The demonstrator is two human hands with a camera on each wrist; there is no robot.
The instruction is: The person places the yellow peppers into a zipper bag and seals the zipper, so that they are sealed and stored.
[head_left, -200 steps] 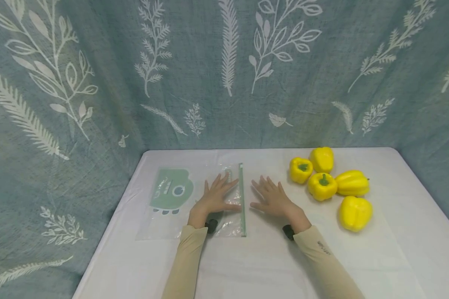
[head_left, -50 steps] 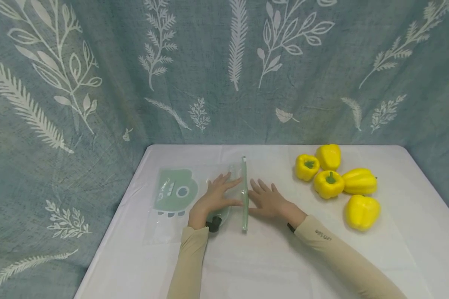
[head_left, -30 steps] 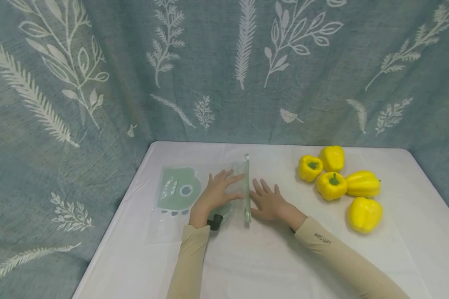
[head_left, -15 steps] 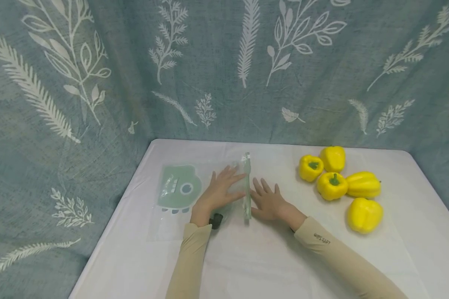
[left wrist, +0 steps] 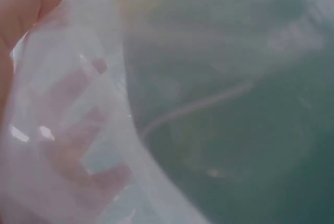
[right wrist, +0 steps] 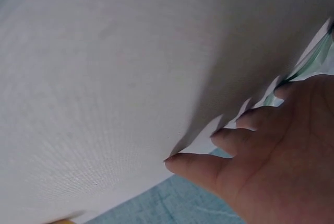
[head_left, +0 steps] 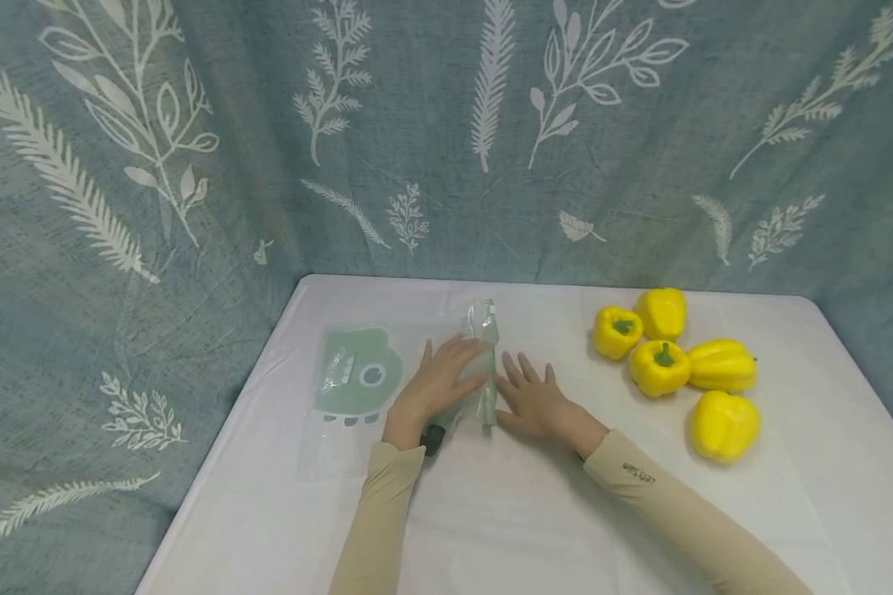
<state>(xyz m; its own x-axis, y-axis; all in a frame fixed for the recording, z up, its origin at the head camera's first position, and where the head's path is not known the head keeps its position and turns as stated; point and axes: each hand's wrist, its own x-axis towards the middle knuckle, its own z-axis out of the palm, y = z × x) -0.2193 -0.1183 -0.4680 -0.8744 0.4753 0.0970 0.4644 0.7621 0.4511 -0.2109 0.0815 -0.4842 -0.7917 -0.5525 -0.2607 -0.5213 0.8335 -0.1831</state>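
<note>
Blue-grey curtain [head_left: 446,124] w/ white leaf print hangs behind & to the sides of the bench [head_left: 528,529], which has a white cover. On its left half lies a clear plastic zip bag [head_left: 357,388] w/ a green printed figure, flat on the bench except at its right edge, where the green zip strip [head_left: 489,364] is bunched and lifted a bit. Both arms in beige sleeves reach in from the near edge. Left hand [head_left: 435,384] rests palm down on the bag's right part, fingers straight & spread, tips touching the zip strip; grip released, nothing clasped. In the left wrist view the fingers [left wrist: 78,130] show blurred through the plastic. Right hand [head_left: 536,401] lies flat on the bench just right of the strip, fingers straight, tips at the bag's edge; also released, holding nothing. Five yellow bell peppers [head_left: 670,364] sit in a cluster on the right half of the bench, well apart from the hands.
</note>
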